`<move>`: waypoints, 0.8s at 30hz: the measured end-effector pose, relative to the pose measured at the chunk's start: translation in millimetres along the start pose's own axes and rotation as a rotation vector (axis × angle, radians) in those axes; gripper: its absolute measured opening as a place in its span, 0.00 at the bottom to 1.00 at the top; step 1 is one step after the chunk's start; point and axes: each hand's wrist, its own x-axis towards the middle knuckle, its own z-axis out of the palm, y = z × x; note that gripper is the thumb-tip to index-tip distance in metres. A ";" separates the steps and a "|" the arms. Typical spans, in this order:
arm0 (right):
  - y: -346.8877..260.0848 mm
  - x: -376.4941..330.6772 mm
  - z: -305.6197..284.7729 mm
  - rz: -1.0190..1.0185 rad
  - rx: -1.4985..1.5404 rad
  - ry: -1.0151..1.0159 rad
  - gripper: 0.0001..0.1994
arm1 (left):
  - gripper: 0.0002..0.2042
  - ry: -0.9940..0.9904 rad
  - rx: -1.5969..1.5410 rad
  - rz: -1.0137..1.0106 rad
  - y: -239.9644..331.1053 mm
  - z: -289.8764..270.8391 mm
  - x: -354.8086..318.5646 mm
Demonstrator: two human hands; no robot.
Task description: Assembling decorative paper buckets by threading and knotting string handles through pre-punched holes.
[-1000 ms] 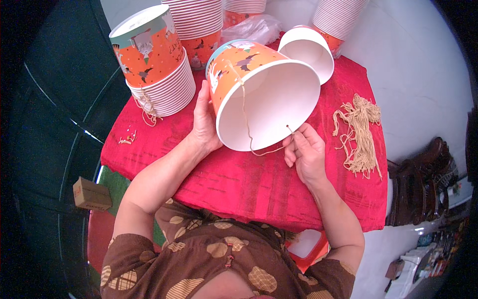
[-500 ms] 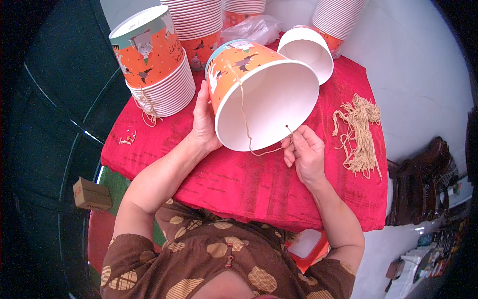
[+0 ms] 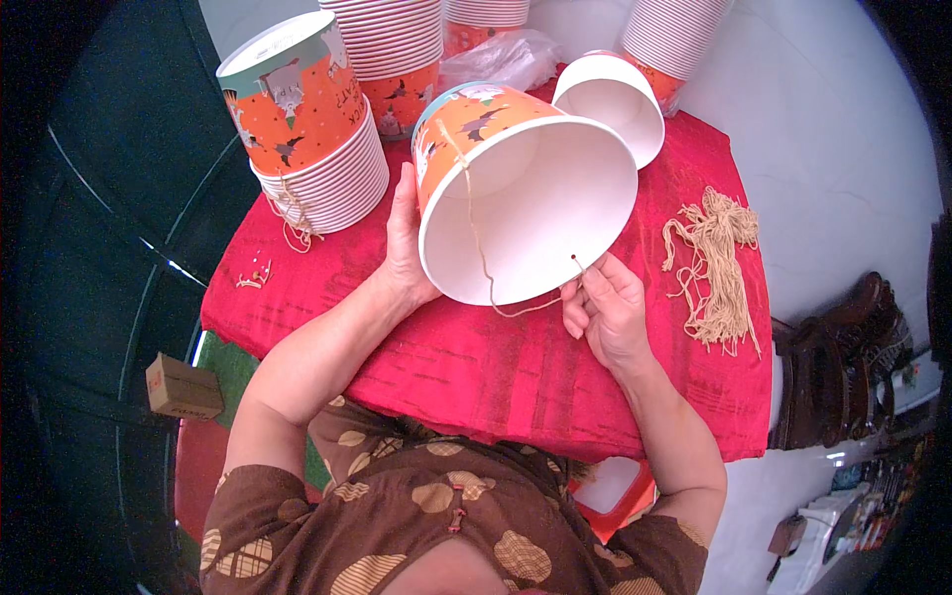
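Almost nothing has shifted over the last second: the left hand [image 3: 405, 238] still grips the orange paper bucket [image 3: 516, 188] tilted above the middle of the red table [image 3: 496, 367], while the right hand [image 3: 605, 312] keeps its fingertips pinched on the twine [image 3: 478, 238] at the rim, so threading seems stalled. Open cloth lies toward the near edge; the stacked buckets [image 3: 317, 149] crowd the far left corner and the loose twine bundle [image 3: 719, 258] the right edge.

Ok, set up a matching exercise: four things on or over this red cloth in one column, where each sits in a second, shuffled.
Things:
1. tilted paper bucket
2. bundle of twine
3. stack of buckets with a string hanging
4. single white bucket

Places:
a. lying loose to the person's right
b. held up in the left hand, open mouth toward the camera
c. behind the tilted bucket
d. at the cloth's far left

Pairs: 1-b, 2-a, 3-d, 4-c
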 end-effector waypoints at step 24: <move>-1.5 6.3 1.6 -0.202 -0.420 0.351 0.13 | 0.43 0.070 0.092 0.104 -1.6 -6.5 3.9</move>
